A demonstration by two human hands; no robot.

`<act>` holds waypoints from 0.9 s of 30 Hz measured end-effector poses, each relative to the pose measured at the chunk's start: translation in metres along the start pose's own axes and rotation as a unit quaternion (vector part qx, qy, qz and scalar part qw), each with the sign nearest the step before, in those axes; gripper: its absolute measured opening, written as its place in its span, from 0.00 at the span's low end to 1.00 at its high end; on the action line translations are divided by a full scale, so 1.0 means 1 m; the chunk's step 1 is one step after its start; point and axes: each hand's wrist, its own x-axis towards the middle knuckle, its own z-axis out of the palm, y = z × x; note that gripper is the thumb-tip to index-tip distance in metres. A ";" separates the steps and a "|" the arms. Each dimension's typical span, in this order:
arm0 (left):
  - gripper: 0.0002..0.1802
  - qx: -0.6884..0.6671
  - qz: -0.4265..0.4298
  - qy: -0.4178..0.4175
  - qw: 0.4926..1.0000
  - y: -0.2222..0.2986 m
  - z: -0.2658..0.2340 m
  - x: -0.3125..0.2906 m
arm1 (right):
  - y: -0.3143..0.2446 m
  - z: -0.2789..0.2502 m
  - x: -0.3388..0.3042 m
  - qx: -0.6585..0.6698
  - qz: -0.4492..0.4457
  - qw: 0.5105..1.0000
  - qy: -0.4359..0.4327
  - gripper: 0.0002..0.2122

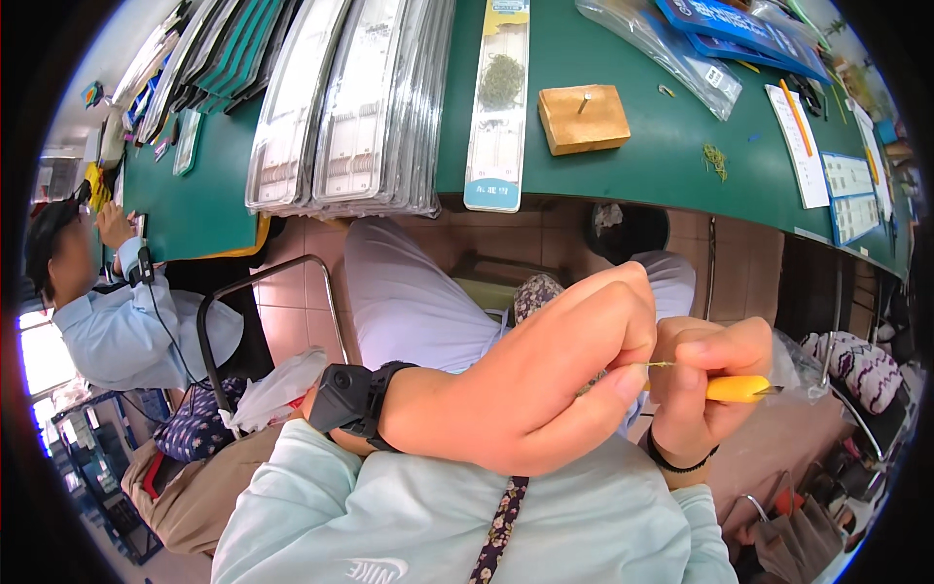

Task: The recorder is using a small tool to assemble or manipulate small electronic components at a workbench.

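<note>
Both my hands meet above my lap, in front of the table's edge. A thin yellow-green strand (663,364) stretches across the small gap between them. My left hand (559,375) is closed, thumb and forefinger pinching one end of it. My right hand (702,375) pinches the strand with thumb and forefinger. Its other fingers are wrapped round a small yellow-handled tool (736,389), whose short dark tip points right; most of its handle is hidden, so its kind is unclear. A black wrist camera (352,397) is strapped to my left wrist.
On the green table (623,185) lie stacked clear packages (375,127), a long card (494,146) bearing a green tangle, a wooden block (584,131) with a metal peg, loose green strands (715,161) and papers (793,146). At left sits another person (146,321). A black bin (628,232) stands below.
</note>
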 end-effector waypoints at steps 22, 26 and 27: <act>0.03 0.034 0.037 -0.007 0.999 -0.001 -0.002 0.003 | -0.003 0.004 0.005 -0.015 -0.005 1.000 -0.020 0.11; 0.02 0.068 0.045 -0.009 0.997 -0.003 -0.003 0.004 | -0.004 0.005 0.006 0.007 0.003 1.000 -0.028 0.11; 0.03 0.083 0.051 -0.011 0.995 -0.002 -0.003 0.004 | -0.004 0.006 0.006 0.009 0.003 1.000 -0.023 0.11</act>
